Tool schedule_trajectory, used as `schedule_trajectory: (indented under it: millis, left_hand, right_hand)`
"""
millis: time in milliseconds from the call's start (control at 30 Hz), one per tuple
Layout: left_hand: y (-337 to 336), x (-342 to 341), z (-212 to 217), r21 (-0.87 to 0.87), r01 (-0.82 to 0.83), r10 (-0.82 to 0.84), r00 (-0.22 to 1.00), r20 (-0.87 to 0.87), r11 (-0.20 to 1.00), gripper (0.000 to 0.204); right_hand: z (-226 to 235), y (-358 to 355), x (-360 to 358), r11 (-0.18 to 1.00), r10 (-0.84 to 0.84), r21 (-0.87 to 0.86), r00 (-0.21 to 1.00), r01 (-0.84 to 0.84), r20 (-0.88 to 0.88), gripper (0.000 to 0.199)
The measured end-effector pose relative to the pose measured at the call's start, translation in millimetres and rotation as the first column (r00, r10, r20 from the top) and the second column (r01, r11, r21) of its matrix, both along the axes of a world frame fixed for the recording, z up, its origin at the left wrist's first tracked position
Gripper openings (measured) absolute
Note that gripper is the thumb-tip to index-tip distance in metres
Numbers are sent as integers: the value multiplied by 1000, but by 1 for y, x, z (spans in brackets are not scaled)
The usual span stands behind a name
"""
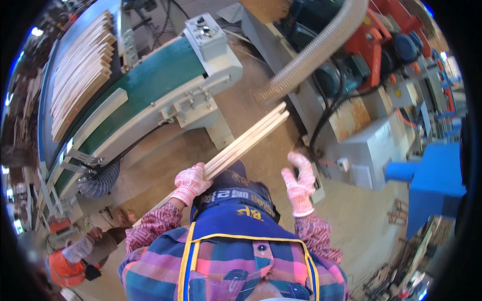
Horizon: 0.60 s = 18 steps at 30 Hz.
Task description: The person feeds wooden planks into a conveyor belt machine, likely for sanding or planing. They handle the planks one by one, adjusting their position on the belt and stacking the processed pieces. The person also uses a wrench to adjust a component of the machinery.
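My left hand [193, 182], in a pink and white knit glove, is closed around a few long, narrow wooden strips [246, 142]. They slant from beside my left forearm up to the right, in front of my blue apron [241, 218]. My right hand [299, 183], gloved the same way, is held out to the right of the strips with thumb and fingers apart. Nothing is in it, and it does not touch the wood.
On the left, a green conveyor belt [163, 65] runs beside a pile of wooden strips [83, 75]; a grey control box [206, 36] tops its end. A ribbed hose [316, 52] reaches toward red machinery [374, 47]. A blue machine [434, 180] stands right. A person in an orange vest [65, 268] is lower left.
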<state>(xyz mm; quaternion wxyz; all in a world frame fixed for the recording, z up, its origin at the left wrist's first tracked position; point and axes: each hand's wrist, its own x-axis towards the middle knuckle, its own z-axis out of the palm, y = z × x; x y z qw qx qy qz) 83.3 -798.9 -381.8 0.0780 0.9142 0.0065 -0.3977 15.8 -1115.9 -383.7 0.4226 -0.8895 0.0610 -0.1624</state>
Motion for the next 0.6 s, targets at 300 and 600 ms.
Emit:
schedule_trajectory:
  millis: [300,600]
  left_hand:
    - [25,46,-164,101,-106,115,989,-90,989,43]
    - [-13,36,-227,129,-504,520,834,-182,854,41]
  right_hand:
    - [-53,-62,118,924,149,374,975,-77,-167,25]
    - [-27,-89,354,870,482,226,853,-439,-200,20]
